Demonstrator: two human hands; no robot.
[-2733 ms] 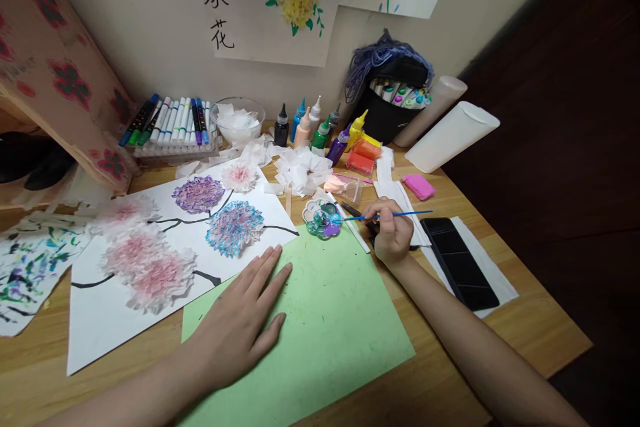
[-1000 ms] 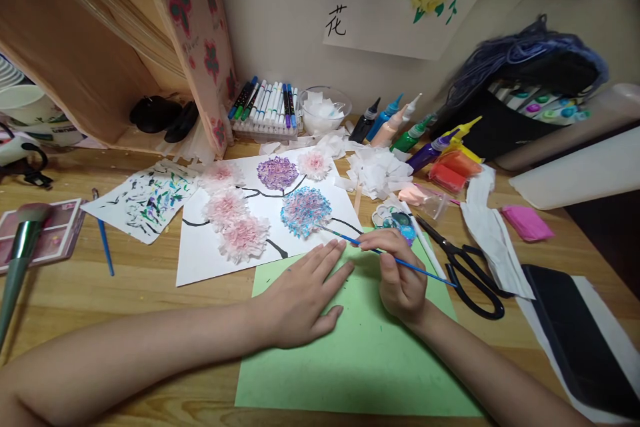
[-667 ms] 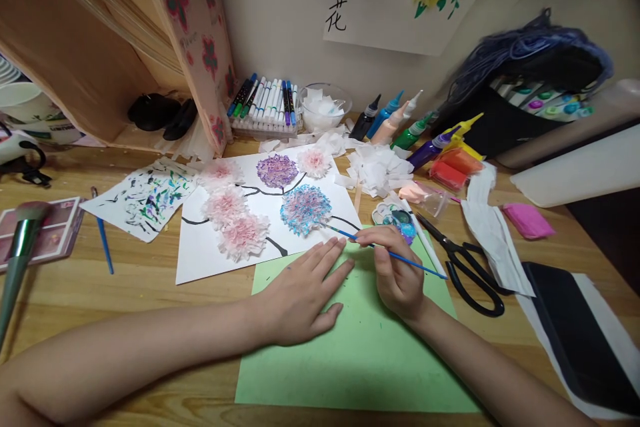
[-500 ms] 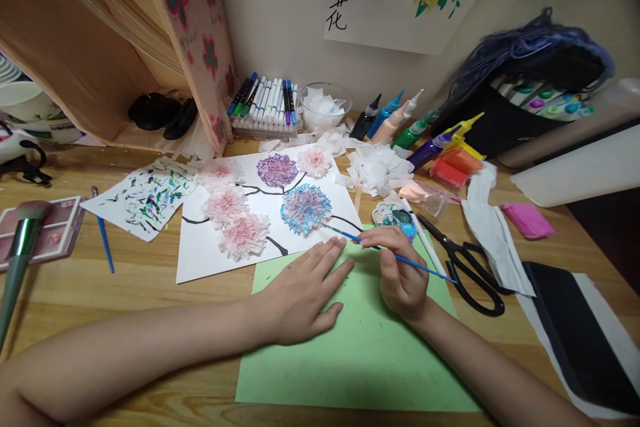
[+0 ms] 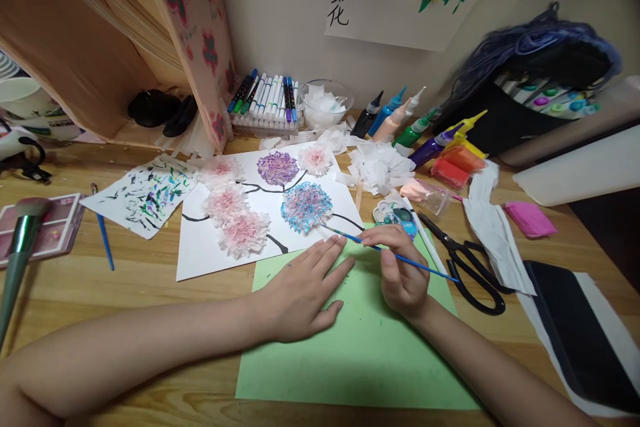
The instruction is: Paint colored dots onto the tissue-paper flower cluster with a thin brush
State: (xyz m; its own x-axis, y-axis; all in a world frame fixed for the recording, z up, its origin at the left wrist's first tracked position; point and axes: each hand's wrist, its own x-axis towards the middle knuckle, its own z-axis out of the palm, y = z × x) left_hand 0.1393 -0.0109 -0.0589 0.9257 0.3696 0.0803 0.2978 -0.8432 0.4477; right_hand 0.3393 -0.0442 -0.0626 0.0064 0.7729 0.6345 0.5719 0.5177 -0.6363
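My right hand [image 5: 405, 270] pinches a thin blue paintbrush [image 5: 395, 255], its bristles close to the lower edge of a pink paper flower with blue-tinted tips [image 5: 306, 207]. That flower is fixed on a white sheet [image 5: 200, 260] with black painted stems. Flat on a green sheet of paper [image 5: 360, 373] lies my left hand [image 5: 305, 290], fingers outstretched near the white sheet's lower edge. A purple-tinted flower [image 5: 277, 168] and several pink-and-white flowers [image 5: 244, 232] are also on the white sheet. Behind my right hand is a small paint-smeared palette [image 5: 394, 212].
Black scissors [image 5: 467, 260], a phone-like black slab [image 5: 580, 333] and white tissue strips lie to the right. Paint bottles [image 5: 390, 123], markers [image 5: 265, 99] and a glass bowl [image 5: 326, 107] stand at the back. Leftward are a paint-marked paper [image 5: 145, 200], another blue brush [image 5: 105, 240] and a makeup brush [image 5: 23, 253].
The brush tip has drawn slightly down from the blue-tinted flower's edge. My left hand stays in place, and the view has shifted a little.
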